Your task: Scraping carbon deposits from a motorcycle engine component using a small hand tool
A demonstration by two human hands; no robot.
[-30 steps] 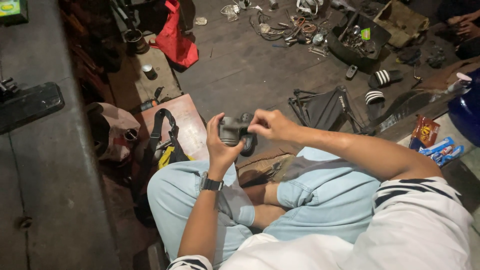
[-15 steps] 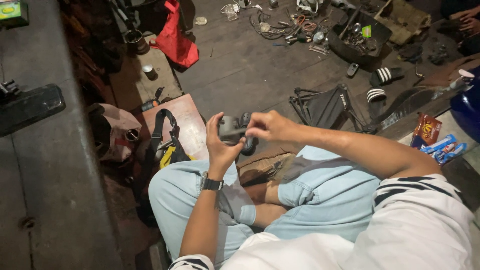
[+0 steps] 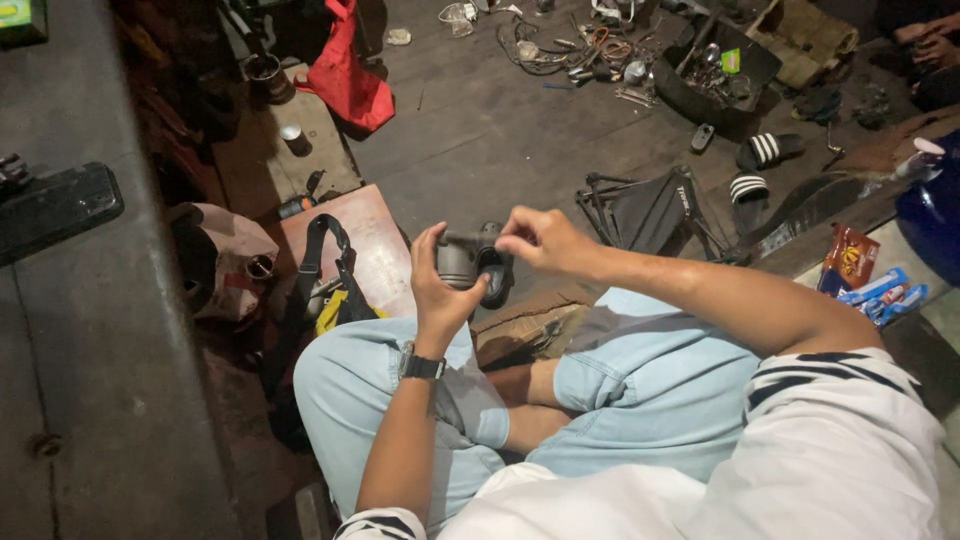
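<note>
A grey metal part [image 3: 462, 258] with a dark ring at one end is being held up above the crossed legs, in front of the knees, by the left hand [image 3: 437, 290], whose thumb and fingers are being curled closed around its near side. The right hand [image 3: 538, 240] is being kept just beside the part's dark end, its fingertips pinched together; whether anything is being gripped between them cannot be told.
</note>
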